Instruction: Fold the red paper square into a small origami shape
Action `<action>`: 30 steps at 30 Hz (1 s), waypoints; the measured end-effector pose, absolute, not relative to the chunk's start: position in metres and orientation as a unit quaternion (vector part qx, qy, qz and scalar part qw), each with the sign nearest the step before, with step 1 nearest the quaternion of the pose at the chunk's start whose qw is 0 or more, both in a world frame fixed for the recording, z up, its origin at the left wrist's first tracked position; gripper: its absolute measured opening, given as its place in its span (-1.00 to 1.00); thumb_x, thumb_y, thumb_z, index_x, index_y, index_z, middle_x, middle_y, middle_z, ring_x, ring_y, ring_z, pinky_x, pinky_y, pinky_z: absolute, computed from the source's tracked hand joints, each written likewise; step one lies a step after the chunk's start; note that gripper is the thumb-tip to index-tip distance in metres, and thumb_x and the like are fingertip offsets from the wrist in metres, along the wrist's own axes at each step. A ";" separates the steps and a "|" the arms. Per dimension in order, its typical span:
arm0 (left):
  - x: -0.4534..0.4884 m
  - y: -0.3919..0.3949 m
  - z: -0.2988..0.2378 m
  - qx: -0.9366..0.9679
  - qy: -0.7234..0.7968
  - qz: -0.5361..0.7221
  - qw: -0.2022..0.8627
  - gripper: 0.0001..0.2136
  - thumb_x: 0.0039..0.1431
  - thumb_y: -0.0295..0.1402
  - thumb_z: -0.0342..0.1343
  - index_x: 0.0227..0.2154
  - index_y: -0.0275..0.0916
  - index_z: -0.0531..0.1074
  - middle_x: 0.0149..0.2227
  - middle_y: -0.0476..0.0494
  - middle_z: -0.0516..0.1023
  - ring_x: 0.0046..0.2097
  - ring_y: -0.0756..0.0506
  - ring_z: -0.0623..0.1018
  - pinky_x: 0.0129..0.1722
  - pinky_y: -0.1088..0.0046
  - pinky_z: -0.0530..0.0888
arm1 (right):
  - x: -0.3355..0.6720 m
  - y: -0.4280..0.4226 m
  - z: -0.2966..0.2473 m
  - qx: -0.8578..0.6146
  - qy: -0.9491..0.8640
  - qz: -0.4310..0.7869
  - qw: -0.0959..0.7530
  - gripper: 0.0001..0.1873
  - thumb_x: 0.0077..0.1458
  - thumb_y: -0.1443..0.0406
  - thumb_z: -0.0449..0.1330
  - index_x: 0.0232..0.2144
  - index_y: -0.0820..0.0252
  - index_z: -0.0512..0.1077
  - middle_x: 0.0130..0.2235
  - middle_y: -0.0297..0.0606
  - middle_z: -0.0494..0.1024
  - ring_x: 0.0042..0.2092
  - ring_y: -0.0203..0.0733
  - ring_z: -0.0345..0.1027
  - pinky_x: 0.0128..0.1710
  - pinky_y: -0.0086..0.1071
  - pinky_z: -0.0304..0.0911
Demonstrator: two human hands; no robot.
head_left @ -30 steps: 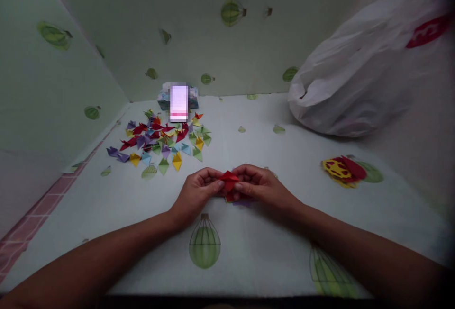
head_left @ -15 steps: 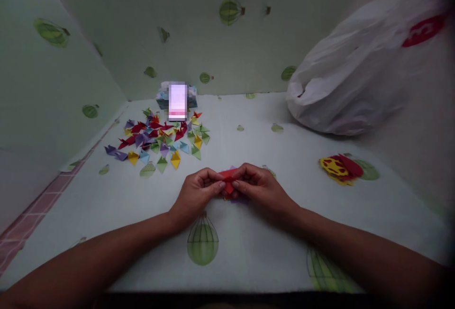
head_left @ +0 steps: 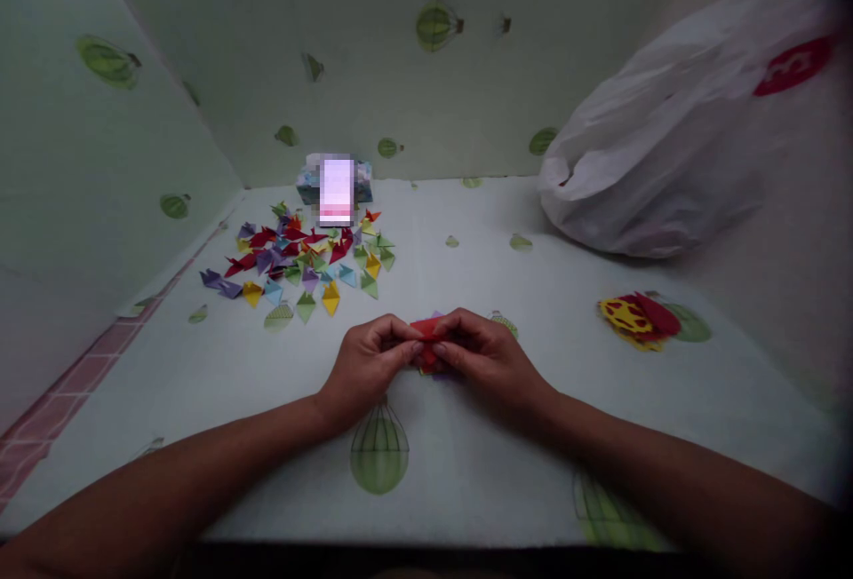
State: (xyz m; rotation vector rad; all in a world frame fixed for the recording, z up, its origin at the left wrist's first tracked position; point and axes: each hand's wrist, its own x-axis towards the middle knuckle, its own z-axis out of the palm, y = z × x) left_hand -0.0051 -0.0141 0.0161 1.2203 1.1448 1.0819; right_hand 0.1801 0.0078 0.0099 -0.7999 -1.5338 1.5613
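Between my two hands, near the middle of the table, is a piece of red origami paper (head_left: 426, 330), partly folded. My left hand (head_left: 373, 361) pinches its left side between thumb and fingers. On the right side, my right hand (head_left: 490, 357) grips the same paper, thumb close to the other thumb. Under the hands, edges of purple paper (head_left: 438, 376) and a bit of yellow peek out; most of that is hidden. Fingers behind the red paper cannot be seen fully.
Several small folded paper pieces (head_left: 306, 264) in many colours lie in a heap at back left. Behind them a lit phone (head_left: 337, 191) leans on a tissue box (head_left: 310, 184). A white plastic bag (head_left: 640, 153) stands back right, with red and yellow cutouts (head_left: 630, 315) before it.
The thumbs have shifted slightly on the red paper, and its upper part looks flatter. Both hands stay in about the same place; the view has moved a little.
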 end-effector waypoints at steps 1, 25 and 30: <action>-0.005 -0.014 0.015 0.521 0.480 0.454 0.540 -0.92 0.05 -0.40 0.27 -0.44 -0.30 0.51 -0.47 -0.08 0.62 -0.39 -0.04 0.59 -0.32 0.45 0.51 | 0.180 0.008 0.010 -0.318 -0.609 0.612 0.392 -0.89 0.15 0.25 0.26 -0.32 0.19 0.46 -0.39 -0.30 0.55 -0.35 -0.27 0.46 -0.29 -0.33 0.41; -0.008 -0.009 0.013 0.521 0.481 0.435 0.555 -0.90 0.05 -0.36 0.27 -0.41 -0.27 0.50 -0.47 -0.01 0.56 -0.42 0.03 0.53 -0.38 0.55 0.45 | 0.186 0.013 0.015 -0.352 -0.752 0.373 0.414 -0.87 0.17 0.35 0.19 -0.43 0.17 0.46 -0.25 -0.19 0.50 -0.19 -0.16 0.39 -0.21 -0.30 0.26; -0.012 -0.009 0.014 0.573 0.461 0.427 0.526 -0.88 0.20 -0.32 0.17 -0.31 -0.27 0.52 -0.42 -0.04 0.57 -0.36 0.01 0.55 -0.30 0.50 0.49 | 0.188 0.013 0.018 -0.377 -0.719 0.426 0.400 -0.87 0.15 0.30 0.20 -0.44 0.19 0.46 -0.30 -0.22 0.48 -0.24 -0.19 0.35 -0.24 -0.31 0.22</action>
